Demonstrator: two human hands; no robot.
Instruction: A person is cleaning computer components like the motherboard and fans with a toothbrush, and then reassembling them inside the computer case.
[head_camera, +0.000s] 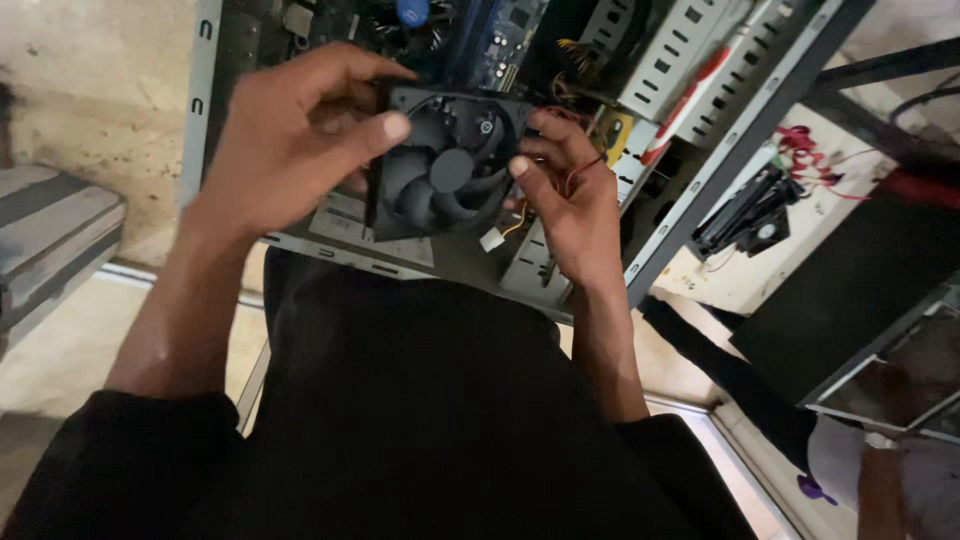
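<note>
Black plastic forms the square cooling fan (447, 165), which is held over an open computer case (640, 150) whose grey metal frame, drive bays and blue circuit board are seen behind it. Red and yellow wires (575, 110) are tangled at the fan's right edge. The fan's left rim is covered by the left hand (300, 130), thumb pressed on its face; the right hand (565, 185) is closed on the right rim. The fan's face is turned toward the camera, tilted slightly; the case's top is cut off.
</note>
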